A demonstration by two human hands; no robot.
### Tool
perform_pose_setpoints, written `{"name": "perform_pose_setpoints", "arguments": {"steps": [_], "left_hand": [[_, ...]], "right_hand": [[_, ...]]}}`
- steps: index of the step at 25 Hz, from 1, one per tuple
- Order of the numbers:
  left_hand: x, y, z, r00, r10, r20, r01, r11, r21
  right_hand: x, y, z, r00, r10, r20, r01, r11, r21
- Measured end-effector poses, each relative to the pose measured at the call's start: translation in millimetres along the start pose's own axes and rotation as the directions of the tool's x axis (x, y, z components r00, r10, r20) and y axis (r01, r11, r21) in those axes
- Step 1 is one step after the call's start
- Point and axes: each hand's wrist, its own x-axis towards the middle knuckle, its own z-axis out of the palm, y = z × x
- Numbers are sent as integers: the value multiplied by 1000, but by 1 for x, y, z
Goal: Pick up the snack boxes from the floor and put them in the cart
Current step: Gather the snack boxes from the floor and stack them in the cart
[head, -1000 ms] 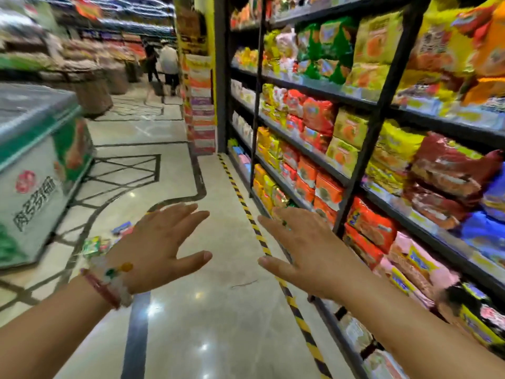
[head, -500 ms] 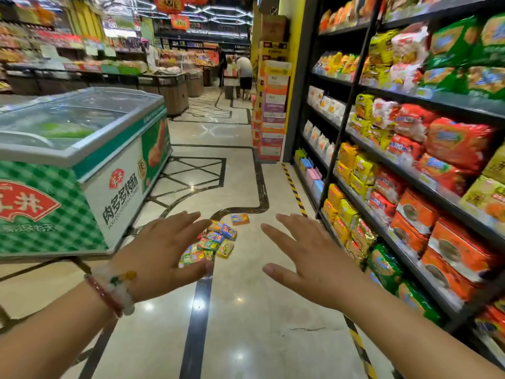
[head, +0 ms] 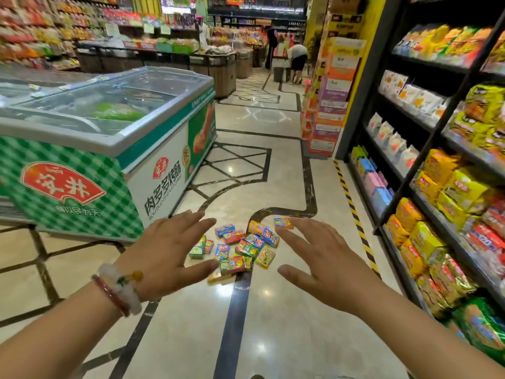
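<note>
Several small colourful snack boxes lie in a loose pile on the polished floor ahead of me. One more box sits a little apart at the pile's far right. My left hand, with bead bracelets at the wrist, is held out palm down with fingers spread, to the left of the pile. My right hand is held out the same way to the right of it. Both hands are empty and touch nothing. No cart is in view.
A green and white chest freezer stands at the left. Black shelves packed with snack bags line the right side, with a yellow-black floor stripe along them. A stack of cartons and two people are far down the aisle.
My view has swung left from the shelves toward the floor pile, which now lies centred between my hands. Both hands stay spread and empty.
</note>
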Motion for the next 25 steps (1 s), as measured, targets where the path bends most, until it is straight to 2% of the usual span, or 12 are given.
{"name": "perform_pose_setpoints", "arguments": {"steps": [9,12,17,20,22,25], "left_hand": [[160,-102,43,997,-63,-44,62,998,-13],[205,-139,54,996,-90,-28,89,996,-27],[265,-208,82,996,-86,-10,86,994,61],[307,-255,103,997,-78,-17,79,996,45],[335,-282,121,998,-59,-21,60,997,44],[374,-317,169,998,-42,40,43,999,-22]], "right_hand": [[203,78,46,997,-73,5,73,996,58],[260,93,63,996,-86,-3,86,996,-9],[349,112,98,997,-74,30,75,997,-15],[405,121,119,999,-43,10,42,998,54],[438,127,140,999,-47,-18,48,998,43],[481,140,183,998,11,60,-14,999,45]]}}
